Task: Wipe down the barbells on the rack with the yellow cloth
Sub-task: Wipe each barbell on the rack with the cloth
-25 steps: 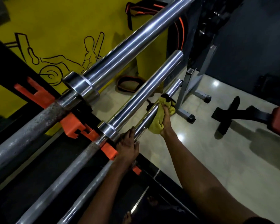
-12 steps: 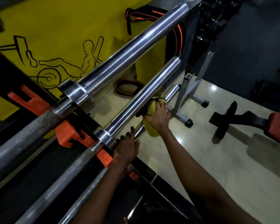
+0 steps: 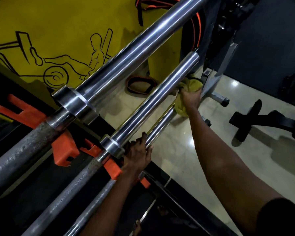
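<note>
Bracing lowest barbell by the collar with left hand, curling fingers round the sleeve. Clutching yellow cloth in right hand at the sleeve's far tip — up-right along its slant. Likely next: wiping back toward left hand.

3 barbells are shiny silver at the ends, with grey cross-hatching along the grips. Their hooks are orange. The cloth is dull yellow. The wall is yellow with black line drawings. The floor is glossy pale cream.
</note>
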Demonstrator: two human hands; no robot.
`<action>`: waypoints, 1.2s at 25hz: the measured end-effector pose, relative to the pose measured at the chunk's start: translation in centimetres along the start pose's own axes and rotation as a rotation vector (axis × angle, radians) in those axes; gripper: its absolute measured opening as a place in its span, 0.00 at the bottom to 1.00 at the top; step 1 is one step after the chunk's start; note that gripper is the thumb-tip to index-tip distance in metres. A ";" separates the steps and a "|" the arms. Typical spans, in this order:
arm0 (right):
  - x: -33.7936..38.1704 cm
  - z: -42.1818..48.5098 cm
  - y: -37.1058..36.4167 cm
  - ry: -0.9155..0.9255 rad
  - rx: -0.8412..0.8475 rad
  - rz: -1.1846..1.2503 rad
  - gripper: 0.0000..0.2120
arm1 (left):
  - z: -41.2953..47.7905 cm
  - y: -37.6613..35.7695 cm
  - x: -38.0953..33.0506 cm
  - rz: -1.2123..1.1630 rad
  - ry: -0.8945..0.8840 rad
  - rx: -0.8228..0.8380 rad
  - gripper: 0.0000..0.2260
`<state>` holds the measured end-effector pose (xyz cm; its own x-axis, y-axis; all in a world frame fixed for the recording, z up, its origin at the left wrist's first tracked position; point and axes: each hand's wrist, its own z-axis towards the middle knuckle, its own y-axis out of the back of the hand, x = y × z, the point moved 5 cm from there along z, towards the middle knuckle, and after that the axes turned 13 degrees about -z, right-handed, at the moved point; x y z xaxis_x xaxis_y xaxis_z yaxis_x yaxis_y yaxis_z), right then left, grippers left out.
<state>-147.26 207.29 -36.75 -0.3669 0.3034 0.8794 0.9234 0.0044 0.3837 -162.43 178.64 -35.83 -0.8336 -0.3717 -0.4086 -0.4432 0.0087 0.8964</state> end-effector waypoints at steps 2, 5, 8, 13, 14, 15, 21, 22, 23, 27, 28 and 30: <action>-2.0 -0.6 -0.2 -0.087 0.051 0.290 0.28 | 0.2 0.1 0.0 0.002 0.013 -0.017 0.30; -4.5 -3.0 -2.5 -0.135 0.329 0.600 0.17 | 0.2 0.0 0.1 -0.039 0.056 0.001 0.32; -6.8 -8.1 -5.1 -0.192 0.606 0.765 0.19 | -0.2 0.2 -0.2 -0.095 0.058 -0.012 0.34; -7.7 -14.6 -6.5 -0.261 0.665 0.801 0.19 | -1.9 1.3 0.5 -0.318 0.009 -0.075 0.40; -7.7 -15.1 -6.6 -0.263 0.655 0.769 0.20 | -3.3 1.2 1.0 -0.383 0.023 -0.087 0.39; -7.7 -15.4 -6.6 -0.257 0.624 0.727 0.22 | -4.8 1.1 1.4 -0.408 0.018 -0.085 0.37; -11.7 -20.3 -8.9 -0.305 0.678 0.496 0.29 | -9.6 0.5 3.8 -0.350 -0.147 -0.106 0.28; -11.7 -21.8 -8.6 -0.298 0.677 0.453 0.27 | -10.5 0.3 4.2 -0.325 -0.156 -0.107 0.27; -11.6 -23.2 -8.0 -0.265 0.686 0.424 0.24 | -11.5 0.1 4.6 -0.282 -0.161 -0.109 0.26; -13.6 -27.4 -6.1 -0.112 0.525 0.267 0.10 | -16.5 -1.2 6.9 -0.232 -0.143 -0.148 0.22; -14.6 -28.4 -5.8 -0.085 0.465 0.190 0.19 | -18.1 -1.6 7.6 -0.245 -0.148 -0.188 0.20; -17.2 -30.2 -6.3 -0.096 0.408 0.013 0.40 | -22.0 -2.4 9.1 -0.264 -0.137 -0.282 0.18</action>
<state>-150.18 173.25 -45.73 -0.3610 0.3932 0.8456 0.9037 0.3713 0.2131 -161.68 154.86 -37.92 -0.7475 -0.2002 -0.6333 -0.5561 -0.3327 0.7616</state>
